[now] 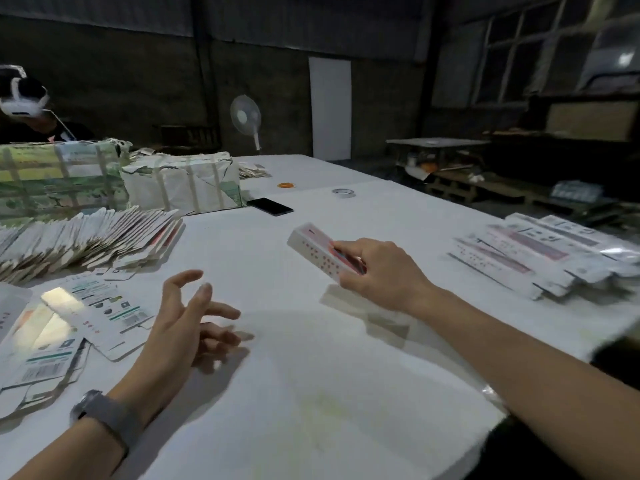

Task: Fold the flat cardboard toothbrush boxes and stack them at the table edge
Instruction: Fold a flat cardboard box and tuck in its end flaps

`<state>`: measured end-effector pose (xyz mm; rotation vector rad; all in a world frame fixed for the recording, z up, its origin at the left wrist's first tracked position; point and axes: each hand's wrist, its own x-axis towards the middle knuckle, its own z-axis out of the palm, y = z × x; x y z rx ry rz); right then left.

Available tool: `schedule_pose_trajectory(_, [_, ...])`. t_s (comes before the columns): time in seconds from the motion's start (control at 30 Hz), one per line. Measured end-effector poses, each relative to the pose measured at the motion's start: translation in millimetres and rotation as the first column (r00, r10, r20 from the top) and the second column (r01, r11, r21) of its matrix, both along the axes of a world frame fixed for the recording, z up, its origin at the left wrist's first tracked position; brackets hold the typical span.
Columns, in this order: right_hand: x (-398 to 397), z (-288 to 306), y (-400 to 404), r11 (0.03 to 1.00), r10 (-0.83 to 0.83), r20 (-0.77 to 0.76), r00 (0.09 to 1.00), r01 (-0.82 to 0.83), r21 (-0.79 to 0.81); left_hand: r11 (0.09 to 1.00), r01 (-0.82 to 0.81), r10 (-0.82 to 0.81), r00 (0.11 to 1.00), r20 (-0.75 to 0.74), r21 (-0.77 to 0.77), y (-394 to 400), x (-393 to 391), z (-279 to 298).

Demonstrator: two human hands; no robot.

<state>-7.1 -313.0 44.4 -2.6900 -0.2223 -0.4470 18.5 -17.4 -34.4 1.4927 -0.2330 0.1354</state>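
My right hand (377, 271) has its grip closed around one folded toothbrush box (317, 249), thumb on top and fingers underneath, holding it in the air above the middle of the white counter (311, 393). My left hand (194, 317) holds nothing, its grip wide, fingers spread and loose just over the surface.

I judge the next job is to carry this box to the stack of folded boxes (540, 254) at the right counter edge. That stack looks uneven, its layers fanned rather than squared, and part of it sits under something shiny that may be plastic film; the view there is smeared, so I cannot be sure. A box set down crooked could slide off or nudge the top ones over the edge. My hold is at one end of the box only, so the far end could dip and catch the pile.

On the left, the flat unfolded boxes (86, 244) lean in a long row, with loose flats (104, 317) lying nearer me. Behind them stand two wrapped bundles (180, 185). A phone (270, 206), a tape roll (343, 192) and a small orange item (286, 185) lie further back, well apart from my path. Another person (31, 112) sits at the far left. Nothing stands between the box and the stack.
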Motion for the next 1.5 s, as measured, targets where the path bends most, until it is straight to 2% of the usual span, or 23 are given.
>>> schedule_pose_trajectory(0.07, [-5.7, 6.5, -47.7, 0.986, -0.131, 0.024, 0.991, 0.133, -0.103, 1.000, -0.022, 0.022, 1.000, 0.017, 0.003, -0.9, 3.3, -2.9])
schedule_pose_trajectory(0.17, [-15.0, 15.6, -122.2, 0.892, -0.342, -0.016, 0.939, 0.320, -0.319, 0.999, -0.030, 0.029, 0.999, 0.014, 0.035, -2.9, 9.5, -5.1])
schedule_pose_trajectory(0.3, [-25.2, 18.9, -205.9, 0.784, -0.532, 0.051, 0.845, 0.515, -0.348, 0.997, -0.007, 0.009, 0.999, -0.033, 0.075, 1.3, 16.0, -8.6])
schedule_pose_trajectory(0.43, [-31.8, 0.2, -249.1, 0.704, -0.616, 0.010, 0.788, 0.556, -0.442, 0.996, -0.006, 0.011, 0.998, -0.062, 0.086, 4.5, 19.3, -12.4])
schedule_pose_trajectory(0.57, [-30.0, -7.5, -268.9, 0.597, -0.653, 0.136, 0.745, 0.617, -0.512, 0.988, 0.003, 0.012, 0.996, -0.093, 0.156, 9.6, 24.0, -23.0])
schedule_pose_trajectory(0.67, [-23.9, -7.8, -268.9, 0.635, -0.649, 0.165, 0.743, 0.648, -0.419, 0.990, -0.005, 0.023, 0.992, -0.121, 0.144, 11.5, 24.7, -26.4])
schedule_pose_trajectory(0.8, [-8.4, -6.8, -226.1, 0.782, -0.505, 0.219, 0.835, 0.550, -0.293, 0.994, 0.034, -0.015, 0.983, -0.183, 0.103, 2.6, 14.0, -13.0])
schedule_pose_trajectory(0.93, [11.1, -8.8, -146.1, 0.910, -0.323, 0.175, 0.930, 0.356, -0.213, 0.992, 0.053, -0.038, 0.991, -0.127, 0.117, -9.1, -7.9, 7.1])
schedule_pose_trajectory(1.07, [22.2, -7.9, -42.0, 0.994, -0.095, 0.169, 0.981, 0.104, -0.045, 0.997, 0.029, -0.022, 0.996, -0.086, 0.077, -17.6, -17.1, 16.3])
schedule_pose_trajectory(1.2, [25.7, -16.0, 56.9, 0.978, 0.115, 0.094, 0.989, -0.129, 0.162, 0.993, -0.049, 0.053, 0.998, -0.029, 0.104, -19.4, -16.1, 17.4])
schedule_pose_trajectory(1.27, [27.9, -20.8, 99.5, 0.945, 0.189, 0.075, 0.979, -0.202, 0.258, 0.976, -0.115, 0.109, 0.993, 0.044, 0.183, -17.5, -14.8, 15.6])
schedule_pose_trajectory(1.4, [29.3, -38.8, 152.2, 0.870, 0.257, 0.110, 0.960, -0.279, 0.408, 0.933, -0.213, 0.183, 0.975, 0.126, 0.291, -11.8, -14.0, 13.9])
schedule_pose_trajectory(1.5, [30.4, -55.9, 155.0, 0.851, 0.276, 0.167, 0.946, -0.322, 0.415, 0.870, -0.289, 0.212, 0.951, 0.225, 0.399, -4.5, -14.4, 15.9])
